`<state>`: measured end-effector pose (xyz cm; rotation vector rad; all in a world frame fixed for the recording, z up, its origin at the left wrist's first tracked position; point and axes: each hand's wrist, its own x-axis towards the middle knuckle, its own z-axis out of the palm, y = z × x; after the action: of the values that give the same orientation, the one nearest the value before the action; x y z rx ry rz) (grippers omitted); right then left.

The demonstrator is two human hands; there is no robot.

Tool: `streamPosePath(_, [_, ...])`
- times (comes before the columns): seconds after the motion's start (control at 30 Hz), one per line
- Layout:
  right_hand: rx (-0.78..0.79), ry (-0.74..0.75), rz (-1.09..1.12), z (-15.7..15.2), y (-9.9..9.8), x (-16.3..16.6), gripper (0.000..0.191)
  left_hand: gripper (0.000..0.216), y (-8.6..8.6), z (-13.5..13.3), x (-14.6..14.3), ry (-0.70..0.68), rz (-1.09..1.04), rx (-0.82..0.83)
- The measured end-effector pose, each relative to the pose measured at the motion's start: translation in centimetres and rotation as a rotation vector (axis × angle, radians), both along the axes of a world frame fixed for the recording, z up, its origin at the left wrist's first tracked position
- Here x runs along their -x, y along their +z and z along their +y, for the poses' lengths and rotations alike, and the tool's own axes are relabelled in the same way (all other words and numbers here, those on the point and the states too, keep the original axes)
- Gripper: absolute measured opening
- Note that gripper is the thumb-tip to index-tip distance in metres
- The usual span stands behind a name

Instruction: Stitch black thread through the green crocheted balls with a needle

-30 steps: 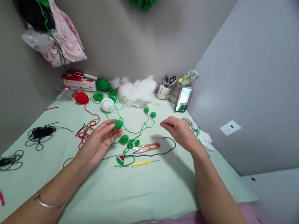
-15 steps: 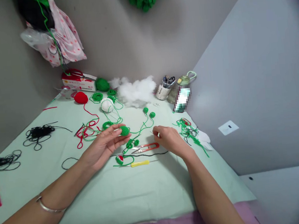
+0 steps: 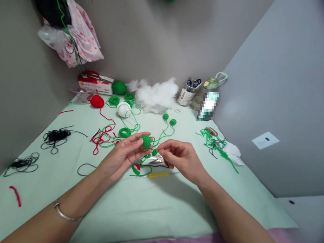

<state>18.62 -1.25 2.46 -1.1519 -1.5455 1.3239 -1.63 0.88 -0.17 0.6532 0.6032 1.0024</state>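
Note:
My left hand [image 3: 127,153] grips a small green crocheted ball [image 3: 146,141] between thumb and fingers. Close beside it on the right, my right hand [image 3: 180,155] pinches a thin, needle-like thing, mostly covered by the fingertips. Green yarn [image 3: 163,134] runs from near the ball to two small green crocheted balls [image 3: 173,122] farther back. Beneath the hands lie thread snips [image 3: 155,159], partly hidden by my right hand, a red, white and green crocheted piece [image 3: 136,169] and a yellow-handled crochet hook [image 3: 158,174].
Black yarn [image 3: 57,135] and a red yarn ball [image 3: 97,101] lie to the left. White stuffing [image 3: 158,95], a pen cup [image 3: 186,96] and a bottle [image 3: 198,100] stand at the back. Green yarn scraps [image 3: 216,145] lie right. A spotted bag [image 3: 83,34] hangs on the wall.
My right hand has moved left, bringing its fingertips close to the green ball, and now covers part of the snips. The whole view has shifted slightly; my left hand still holds the ball.

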Motion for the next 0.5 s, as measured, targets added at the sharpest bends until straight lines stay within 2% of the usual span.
streamPosePath(0.23, [0.016, -0.009, -0.084, -0.3, 0.1, 0.5, 0.019, 0.024, -0.2, 0.0, 0.0, 0.009, 0.031, -0.019])
streamPosePath(0.5, [-0.111, -0.083, -0.160, -0.8, -1.4, 1.0, 0.016, 0.031, -0.3, -0.1, 0.1, 0.111, 0.207, -0.160])
